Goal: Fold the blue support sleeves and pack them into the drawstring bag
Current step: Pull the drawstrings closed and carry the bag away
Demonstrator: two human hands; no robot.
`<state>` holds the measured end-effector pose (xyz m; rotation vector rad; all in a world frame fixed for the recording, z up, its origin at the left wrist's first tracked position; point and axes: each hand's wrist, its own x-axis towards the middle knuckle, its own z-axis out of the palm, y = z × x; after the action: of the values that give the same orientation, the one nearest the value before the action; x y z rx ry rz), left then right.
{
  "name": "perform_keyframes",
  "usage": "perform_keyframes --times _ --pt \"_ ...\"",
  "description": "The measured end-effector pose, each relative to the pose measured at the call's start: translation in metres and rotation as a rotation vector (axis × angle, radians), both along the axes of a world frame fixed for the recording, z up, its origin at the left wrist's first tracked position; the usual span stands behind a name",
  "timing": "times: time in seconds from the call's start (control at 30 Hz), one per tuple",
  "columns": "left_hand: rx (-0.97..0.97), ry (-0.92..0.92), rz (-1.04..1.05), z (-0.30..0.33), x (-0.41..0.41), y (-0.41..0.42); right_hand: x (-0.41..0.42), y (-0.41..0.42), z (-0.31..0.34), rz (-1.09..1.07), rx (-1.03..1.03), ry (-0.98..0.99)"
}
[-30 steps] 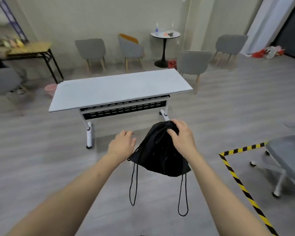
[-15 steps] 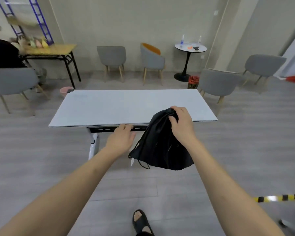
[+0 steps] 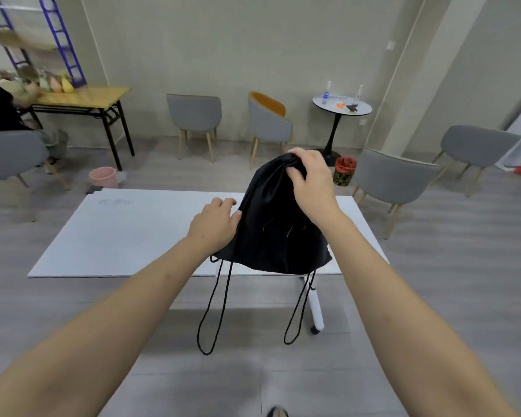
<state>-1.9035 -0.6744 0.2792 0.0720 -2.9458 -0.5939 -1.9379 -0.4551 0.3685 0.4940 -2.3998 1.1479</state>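
My right hand (image 3: pixel 312 182) grips the gathered top of a black drawstring bag (image 3: pixel 271 236) and holds it up over the near edge of a white table (image 3: pixel 127 233). Two black cord loops (image 3: pixel 214 311) hang from the bag's lower corners, below the table edge. My left hand (image 3: pixel 215 224) rests against the bag's left side, fingers loosely curled on the fabric. No blue support sleeves are visible; the inside of the bag is hidden.
Grey chairs (image 3: pixel 196 115) line the back wall, and another grey chair (image 3: pixel 394 179) stands right of the table. A round side table (image 3: pixel 342 108), a pink bucket (image 3: pixel 103 176) and a wooden desk (image 3: pixel 82 97) are behind. A person sits at far left.
I have come closer to the white table. The bag has risen from in front of the table edge to above the tabletop, with both hands moving along.
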Motion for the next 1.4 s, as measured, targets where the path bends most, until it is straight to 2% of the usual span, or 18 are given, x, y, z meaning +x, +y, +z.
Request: perform_keyframes --times 0.33,0.53,0.8,1.1,1.2,1.4 --pt "0.063 0.098 0.079 0.033 -0.169 -0.001 -0.186 -0.018 0.047 0.093 -0.097 0.077" --pt "0.067 0.084 0.16 0.031 -0.246 -0.003 -0.271 -0.024 0.04 0.149 -0.125 0.058" --pt "0.083 -0.044 0.198 -0.026 -0.301 -0.011 -0.333 -0.03 -0.036 0.154 -0.073 -0.127" --pt "-0.021 -0.275 0.142 -0.101 -0.326 -0.032 -0.346 -0.035 -0.189 0.155 0.279 -0.581" --pt "-0.039 -0.305 0.105 -0.113 -0.331 -0.036 -0.344 -0.036 -0.206 0.144 0.339 -0.66" --pt "-0.059 -0.322 0.047 -0.119 -0.346 -0.047 -0.349 -0.036 -0.217 0.072 0.374 -0.694"
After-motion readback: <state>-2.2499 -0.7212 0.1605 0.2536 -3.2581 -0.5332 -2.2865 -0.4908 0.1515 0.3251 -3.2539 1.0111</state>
